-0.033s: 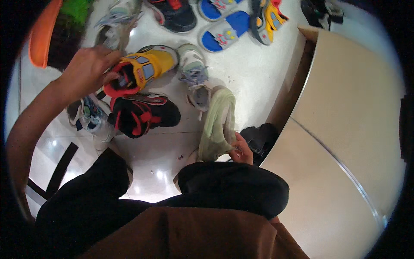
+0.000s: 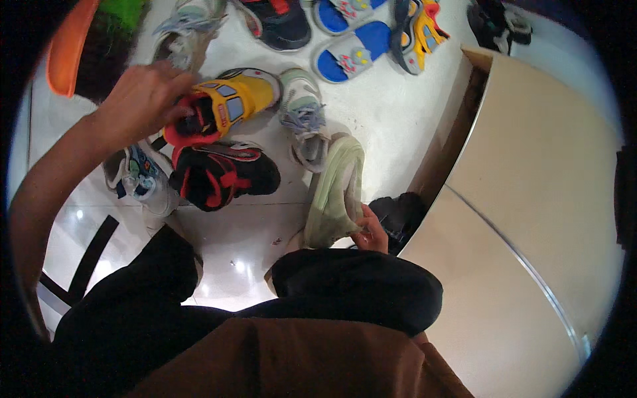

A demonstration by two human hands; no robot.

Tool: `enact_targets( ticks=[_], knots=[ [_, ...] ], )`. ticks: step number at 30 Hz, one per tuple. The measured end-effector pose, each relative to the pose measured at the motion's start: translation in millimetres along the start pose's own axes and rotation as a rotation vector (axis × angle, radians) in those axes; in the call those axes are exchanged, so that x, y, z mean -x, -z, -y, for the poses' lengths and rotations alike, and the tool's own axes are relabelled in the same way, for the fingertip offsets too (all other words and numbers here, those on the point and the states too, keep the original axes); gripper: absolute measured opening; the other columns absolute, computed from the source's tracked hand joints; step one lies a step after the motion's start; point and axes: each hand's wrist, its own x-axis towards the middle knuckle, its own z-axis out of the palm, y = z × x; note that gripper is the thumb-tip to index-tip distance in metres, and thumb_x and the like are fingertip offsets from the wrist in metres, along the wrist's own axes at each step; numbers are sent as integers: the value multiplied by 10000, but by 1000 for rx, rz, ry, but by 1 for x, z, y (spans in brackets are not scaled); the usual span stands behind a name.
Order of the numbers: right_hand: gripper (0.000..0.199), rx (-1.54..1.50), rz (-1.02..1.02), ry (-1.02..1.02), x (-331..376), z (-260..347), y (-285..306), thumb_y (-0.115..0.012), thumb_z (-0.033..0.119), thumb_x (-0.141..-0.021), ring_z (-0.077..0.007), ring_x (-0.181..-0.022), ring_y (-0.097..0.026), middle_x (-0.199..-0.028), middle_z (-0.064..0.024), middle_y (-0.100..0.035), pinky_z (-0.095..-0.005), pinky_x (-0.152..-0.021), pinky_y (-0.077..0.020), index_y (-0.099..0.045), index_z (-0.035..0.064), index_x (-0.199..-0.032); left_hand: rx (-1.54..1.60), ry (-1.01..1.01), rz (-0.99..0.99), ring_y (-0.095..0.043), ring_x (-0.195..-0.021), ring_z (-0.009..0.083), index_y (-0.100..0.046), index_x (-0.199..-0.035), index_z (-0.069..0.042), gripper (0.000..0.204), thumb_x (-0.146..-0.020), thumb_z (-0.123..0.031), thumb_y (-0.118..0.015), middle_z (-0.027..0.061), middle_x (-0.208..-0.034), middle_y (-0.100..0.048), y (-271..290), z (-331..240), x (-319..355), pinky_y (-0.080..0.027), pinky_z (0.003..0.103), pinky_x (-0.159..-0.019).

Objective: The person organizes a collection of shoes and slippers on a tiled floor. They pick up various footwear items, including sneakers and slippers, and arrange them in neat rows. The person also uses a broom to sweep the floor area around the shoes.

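Note:
My left hand (image 2: 147,103) reaches to the red-lined opening of a yellow shoe (image 2: 249,93) with grey window-like patches; its fingers are closed at the collar, the tips partly hidden. Toward me, beside that one, lies a black and red shoe (image 2: 259,174). A pale green shoe (image 2: 323,189) is held by its opening's edge in my right hand (image 2: 371,232), just beyond my right knee. Some of the right hand's fingers are behind the shoe. Between the yellow and green shoes rests a white and grey laced sneaker (image 2: 303,113).
More footwear lies around: a white sneaker (image 2: 149,182), a worn grey sneaker (image 2: 189,30), blue-grey slides (image 2: 352,53) and a yellow-grey sandal (image 2: 418,36). A beige cabinet (image 2: 531,146) borders the right side, with dark shoes (image 2: 398,215) by its edge. An orange-rimmed container (image 2: 63,63) stands far left.

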Motion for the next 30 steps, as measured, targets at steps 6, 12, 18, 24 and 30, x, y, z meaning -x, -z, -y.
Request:
enact_targets(
  ticks=[6,12,18,24,30],
  knots=[
    [204,132,85,-62,-16,-5,4,-612,-44,-754,-218,-1102,-488,-1323,-164,-383,-311,-776,-480,-556,31,-935,-47,40,11,-591,-749,307,-536,-922,-65,259,-706,-170,-633,142,-803,-592,-25,27,-6,-480,403,-621],
    [218,290,148,38,-23,-11,0,-575,-22,-781,-208,-1084,-500,-1346,-180,-343,-267,-741,-471,-567,37,-990,-77,27,-121,-612,-646,303,-570,-916,-76,222,-699,-120,-581,133,-681,-605,-39,36,-21,-485,404,-555],
    [238,263,138,0,-29,-24,-5,-553,27,-805,-202,-1038,-532,-1341,-183,-349,-248,-681,-475,-569,55,-1040,-101,143,-222,-625,-661,278,-636,-812,-100,133,-707,-129,-561,118,-683,-620,-36,21,-18,-492,377,-600],
    [255,294,116,68,-27,-31,-10,-532,-3,-802,-123,-803,-550,-1364,-169,-320,-213,-582,-437,-547,11,-1056,-156,105,-207,-626,-685,282,-572,-905,-78,211,-697,-109,-566,129,-755,-626,-57,37,-20,-498,385,-580],
    [273,170,193,145,-30,-47,-6,-488,-44,-804,-30,-547,-388,-1408,-142,-241,-196,-502,-338,-505,-54,-1076,-173,175,-171,-631,-673,273,-566,-915,-78,215,-703,-115,-564,129,-733,-625,-56,32,-23,-499,396,-575]
  ],
)
